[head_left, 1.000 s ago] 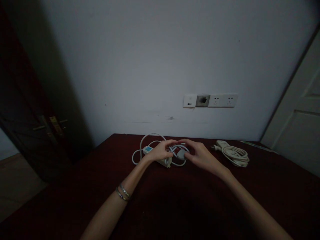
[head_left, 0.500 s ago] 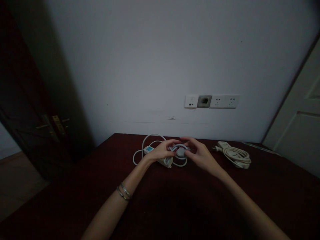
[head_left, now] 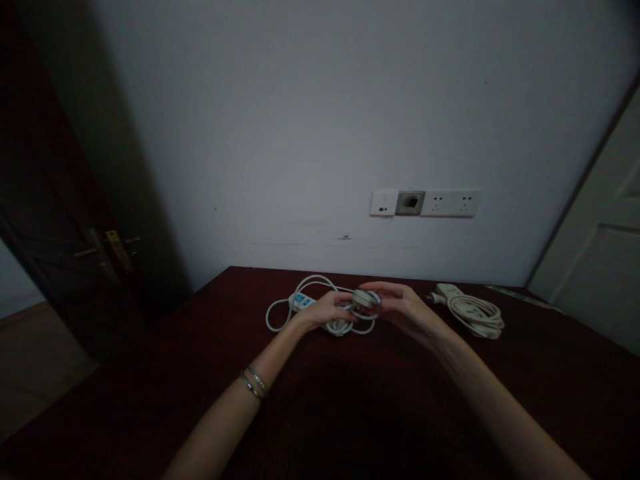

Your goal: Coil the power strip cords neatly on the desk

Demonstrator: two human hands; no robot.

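Note:
A white power strip (head_left: 304,301) with a blue label lies on the dark red table (head_left: 150,373), its white cable (head_left: 280,308) looped beside it. My left hand (head_left: 325,311) is closed on the cable loops just above the strip. My right hand (head_left: 397,304) is closed on a round tape roll (head_left: 361,298), held over the cable next to the left fingers. Bracelets circle my left wrist.
A second cream power strip with coiled cable (head_left: 473,311) lies at the table's back right. Wall sockets (head_left: 426,203) sit on the white wall behind. A dark door with a brass handle (head_left: 107,250) stands at left, a white door (head_left: 600,253) at right.
Both hands have dropped slightly and the right hand has tilted the tape roll flatter over the cable. The left hand has slid lower onto the loops.

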